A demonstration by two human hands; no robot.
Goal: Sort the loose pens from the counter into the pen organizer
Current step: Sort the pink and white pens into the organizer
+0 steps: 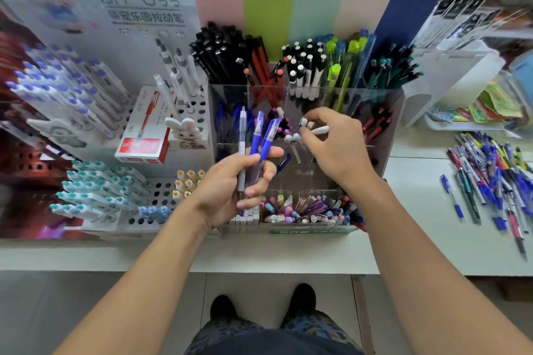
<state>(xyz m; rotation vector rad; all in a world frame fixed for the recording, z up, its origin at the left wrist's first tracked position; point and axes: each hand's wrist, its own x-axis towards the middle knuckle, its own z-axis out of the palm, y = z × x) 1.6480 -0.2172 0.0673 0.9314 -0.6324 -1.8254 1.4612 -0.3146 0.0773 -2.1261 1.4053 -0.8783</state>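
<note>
A clear tiered pen organizer (395, 112) stands at the middle of the counter, its compartments full of black, red, white-capped, green and blue pens. My left hand (230, 184) grips three pens (259, 141) upright in front of it: a pale clear one and two blue ones. My right hand (334, 144) is over a middle compartment and pinches a white pen (318, 130) beside other white-capped pens. A heap of loose pens (490, 176) lies on the counter at the right.
White display racks with blue- and teal-capped pens (86, 193) stand at the left, with a red and white box (144, 130) between them. A white stand (450, 78) and coloured packets sit at the back right. The counter's front edge (259, 265) runs below my arms.
</note>
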